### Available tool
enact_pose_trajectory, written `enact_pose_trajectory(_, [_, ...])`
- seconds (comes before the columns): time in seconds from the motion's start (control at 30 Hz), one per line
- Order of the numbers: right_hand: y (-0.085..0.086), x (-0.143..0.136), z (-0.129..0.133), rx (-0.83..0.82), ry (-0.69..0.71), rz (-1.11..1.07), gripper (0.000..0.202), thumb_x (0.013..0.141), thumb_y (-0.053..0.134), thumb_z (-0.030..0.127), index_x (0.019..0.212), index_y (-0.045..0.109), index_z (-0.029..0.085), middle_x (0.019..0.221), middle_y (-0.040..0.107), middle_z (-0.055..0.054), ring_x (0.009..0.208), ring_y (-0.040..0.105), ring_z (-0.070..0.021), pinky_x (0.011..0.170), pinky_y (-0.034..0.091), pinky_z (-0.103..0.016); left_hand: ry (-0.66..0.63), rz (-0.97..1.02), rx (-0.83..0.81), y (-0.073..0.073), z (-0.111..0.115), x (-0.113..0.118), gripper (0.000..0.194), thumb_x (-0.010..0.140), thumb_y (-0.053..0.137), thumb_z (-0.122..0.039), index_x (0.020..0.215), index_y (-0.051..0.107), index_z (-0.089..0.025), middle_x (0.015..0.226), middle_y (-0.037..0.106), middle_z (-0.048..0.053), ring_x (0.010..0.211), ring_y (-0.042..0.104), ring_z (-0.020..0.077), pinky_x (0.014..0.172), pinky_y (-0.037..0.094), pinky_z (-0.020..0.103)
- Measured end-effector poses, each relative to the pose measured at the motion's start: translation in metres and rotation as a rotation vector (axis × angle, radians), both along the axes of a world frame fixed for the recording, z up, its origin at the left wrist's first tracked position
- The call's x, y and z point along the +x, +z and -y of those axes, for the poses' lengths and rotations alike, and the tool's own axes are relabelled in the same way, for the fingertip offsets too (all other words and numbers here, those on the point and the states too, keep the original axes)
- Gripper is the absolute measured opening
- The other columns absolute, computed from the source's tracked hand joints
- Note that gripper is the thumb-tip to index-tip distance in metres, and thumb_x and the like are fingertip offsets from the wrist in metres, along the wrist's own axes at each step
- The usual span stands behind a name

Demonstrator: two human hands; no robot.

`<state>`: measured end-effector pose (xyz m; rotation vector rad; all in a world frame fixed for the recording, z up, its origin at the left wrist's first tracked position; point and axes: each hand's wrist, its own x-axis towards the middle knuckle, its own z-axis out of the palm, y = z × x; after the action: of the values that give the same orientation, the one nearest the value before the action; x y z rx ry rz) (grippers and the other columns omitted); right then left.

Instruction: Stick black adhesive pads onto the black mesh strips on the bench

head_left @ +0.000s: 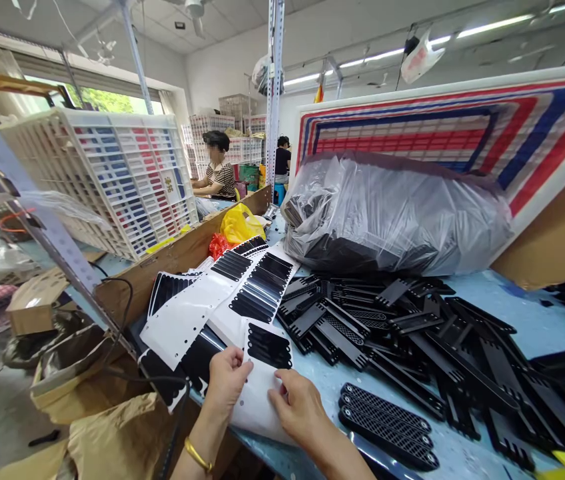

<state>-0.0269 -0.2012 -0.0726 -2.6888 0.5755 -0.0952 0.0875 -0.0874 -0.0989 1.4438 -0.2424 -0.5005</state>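
A white backing sheet (257, 403) with black rounded strips at its top lies at the table's near edge. My left hand (227, 380), a gold bracelet on its wrist, pinches the sheet's left side. At the sheet's right side is my right hand (297, 403), thumb and fingertips bent close together; what they hold, if anything, is too small to name. Beyond my hands, more white sheets (182, 317) with black strips overlap. Several black textured pieces (387, 423) are lined up right of my right hand.
Loose black plastic parts (362, 320) are heaped on the blue table (495, 293). Behind them, a clear bag (392, 213) of dark items leans against a striped basket (537, 133). A wooden ledge (147, 267) and metal post run along the left. A person (220, 170) sits farther back.
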Motion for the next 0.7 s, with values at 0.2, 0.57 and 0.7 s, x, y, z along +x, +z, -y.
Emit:
enact_pose_trajectory(0.2, [-0.006, 0.009, 0.003, 0.069, 0.019, 0.219, 0.029, 0.084, 0.057, 0.021, 0.108, 0.071, 0.013, 0.081, 0.069, -0.008, 0.072, 0.064, -0.0207, 0.067, 0.046, -0.029, -0.109, -0.261, -0.328, 0.013, -0.005, -0.014, 0.035, 0.054, 0.079, -0.041, 0.065, 0.063, -0.012, 0.055, 0.057, 0.0, 0.052, 0.05, 0.0124, 0.054, 0.037, 0.024])
enact_pose_trajectory(0.57, [0.008, 0.019, 0.004, 0.368, 0.019, 0.402, 0.036, 0.077, 0.061, 0.037, 0.096, 0.078, 0.012, 0.07, 0.069, -0.008, 0.059, 0.06, -0.0192, 0.056, 0.044, -0.028, -0.157, -0.014, -0.317, 0.025, -0.002, -0.023, 0.026, 0.069, 0.07, -0.035, 0.059, 0.061, -0.013, 0.057, 0.052, -0.001, 0.058, 0.043, 0.0101, 0.056, 0.034, 0.019])
enact_pose_trajectory(0.7, [0.018, 0.024, 0.002, 0.483, -0.053, 0.414, 0.033, 0.072, 0.062, 0.043, 0.077, 0.078, 0.014, 0.053, 0.061, -0.004, 0.049, 0.052, -0.0163, 0.049, 0.038, -0.027, -0.19, -0.022, -0.288, 0.027, -0.001, -0.025, 0.029, 0.068, 0.07, -0.038, 0.059, 0.06, -0.012, 0.054, 0.047, -0.003, 0.053, 0.036, 0.0081, 0.051, 0.028, 0.019])
